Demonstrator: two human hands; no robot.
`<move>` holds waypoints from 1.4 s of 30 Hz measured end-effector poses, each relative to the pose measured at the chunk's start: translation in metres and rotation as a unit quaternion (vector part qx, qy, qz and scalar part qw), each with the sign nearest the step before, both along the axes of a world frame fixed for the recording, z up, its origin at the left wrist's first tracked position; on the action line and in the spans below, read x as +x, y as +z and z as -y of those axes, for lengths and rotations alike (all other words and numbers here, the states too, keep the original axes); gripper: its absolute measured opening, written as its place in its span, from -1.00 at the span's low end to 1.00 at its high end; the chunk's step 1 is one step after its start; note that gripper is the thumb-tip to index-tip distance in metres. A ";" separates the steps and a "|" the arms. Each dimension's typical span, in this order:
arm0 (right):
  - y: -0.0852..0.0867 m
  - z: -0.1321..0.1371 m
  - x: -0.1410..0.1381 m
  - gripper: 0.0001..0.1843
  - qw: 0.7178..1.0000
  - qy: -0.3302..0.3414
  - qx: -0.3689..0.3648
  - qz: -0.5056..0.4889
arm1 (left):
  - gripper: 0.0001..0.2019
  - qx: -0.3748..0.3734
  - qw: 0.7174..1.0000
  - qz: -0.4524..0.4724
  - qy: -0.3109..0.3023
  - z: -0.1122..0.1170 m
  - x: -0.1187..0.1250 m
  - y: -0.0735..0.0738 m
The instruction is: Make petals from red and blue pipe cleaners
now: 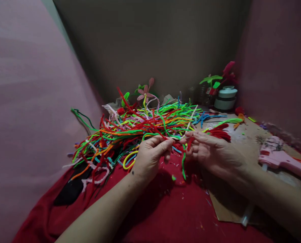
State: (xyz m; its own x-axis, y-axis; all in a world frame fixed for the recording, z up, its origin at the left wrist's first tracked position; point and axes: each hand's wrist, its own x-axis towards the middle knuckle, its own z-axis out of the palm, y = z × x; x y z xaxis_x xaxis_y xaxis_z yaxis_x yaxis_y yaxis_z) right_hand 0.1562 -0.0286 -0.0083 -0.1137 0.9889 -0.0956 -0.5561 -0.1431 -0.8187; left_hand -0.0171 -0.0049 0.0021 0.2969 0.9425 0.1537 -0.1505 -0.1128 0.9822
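Observation:
Between my two hands runs a short white pipe cleaner (176, 137), low in front of a big heap of pipe cleaners (155, 118) in red, green, orange, yellow and other colours. My left hand (150, 155) pinches its left part between thumb and forefinger. At the other end, the thumb and forefinger of my right hand (211, 152) close on it, palm turned partly toward me. A green pipe cleaner (183, 165) hangs down beside my right fingertips; whether it is held I cannot tell. The fingertips cover part of the white piece.
A pink glue gun (279, 158) lies on a brown board (228, 206) at right. Behind stand a lidded jar (225, 98) and a pink pipe-cleaner flower (145, 93). Red cloth (150, 209) with scraps covers the front. A pale pink panel (34, 101) rises at left.

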 end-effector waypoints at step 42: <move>-0.006 0.006 -0.007 -0.81 0.998 0.036 0.004 0.056 | -0.81 0.090 0.886 -0.455 0.015 -0.017 -0.062 0.037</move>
